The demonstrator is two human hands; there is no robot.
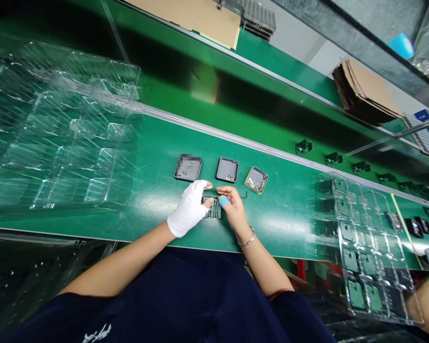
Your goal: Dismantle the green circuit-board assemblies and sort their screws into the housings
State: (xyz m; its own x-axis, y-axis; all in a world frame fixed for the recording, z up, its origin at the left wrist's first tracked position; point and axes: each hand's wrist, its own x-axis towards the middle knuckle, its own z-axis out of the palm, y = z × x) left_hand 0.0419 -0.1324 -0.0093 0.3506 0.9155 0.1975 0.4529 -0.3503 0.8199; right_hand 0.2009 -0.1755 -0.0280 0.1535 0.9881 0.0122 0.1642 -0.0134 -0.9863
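Care is needed with the ridged part (pixel 214 213), which is found between the hands, low over the green bench (pixel 153 171). The left hand (pixel 188 208), in a white glove, is set on one side, with its thumb at the part; whether the part is pinched cannot be told. The right hand (pixel 234 209), with a blue wrap (pixel 223 201) on it, is held close on the other side, fingers bent. It cannot be seen if something tiny is held there. A small gap is left between the two hands. The part should be held snug by the gloved thumb, so that no slipping is allowed, and its top should not be hidden by fingers. Tiny bits are kept close, in the first tray (pixel 190 166), middle tray (pixel 227 166) and yellow-edged tray (pixel 259 173) just past the hands. The bent rod (pixel 246 195) beside the right hand should not be bumped.
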